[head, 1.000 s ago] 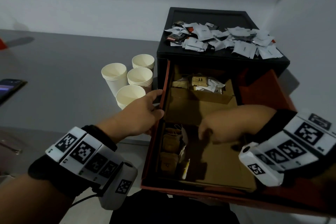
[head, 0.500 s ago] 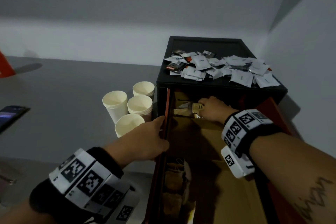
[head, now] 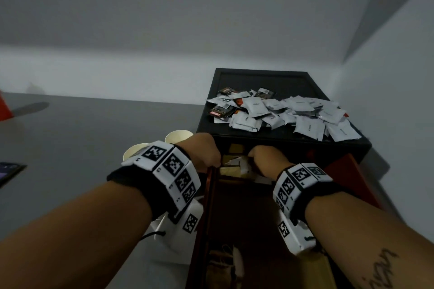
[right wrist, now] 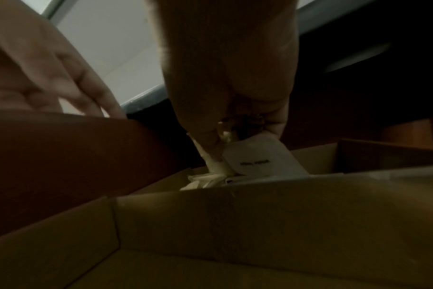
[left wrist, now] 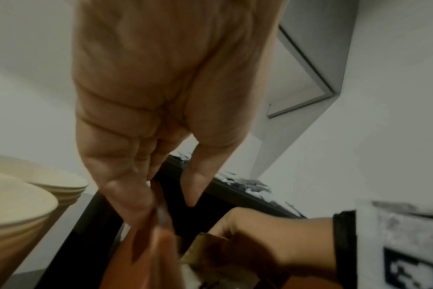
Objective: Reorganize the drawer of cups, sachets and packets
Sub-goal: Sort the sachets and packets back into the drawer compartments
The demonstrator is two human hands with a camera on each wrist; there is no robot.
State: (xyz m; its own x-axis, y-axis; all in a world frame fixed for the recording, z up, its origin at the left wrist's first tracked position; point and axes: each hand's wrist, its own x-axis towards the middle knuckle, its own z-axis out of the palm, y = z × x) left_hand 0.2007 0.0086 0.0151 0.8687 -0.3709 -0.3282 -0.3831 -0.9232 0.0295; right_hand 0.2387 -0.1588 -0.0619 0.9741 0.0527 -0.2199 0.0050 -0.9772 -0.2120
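The red-brown drawer stands pulled out of the black cabinet. My left hand grips the drawer's left wall close to the cabinet, fingers outside and thumb inside. Deep in the drawer's back compartment, my right hand pinches a white sachet from a small heap of sachets and packets. Several paper cups stand left of the cabinet, partly hidden by my left wrist. A pile of white and dark sachets lies on the cabinet top.
Cardboard dividers split the drawer into compartments. Brown packets lie at the drawer's near left. A phone lies at the far left of the grey table, with a red object behind it. A wall stands close on the right.
My right hand went from the drawer's middle to the back compartment and closed on a sachet. My left hand slid along the left wall toward the cabinet. The head view tilted up.
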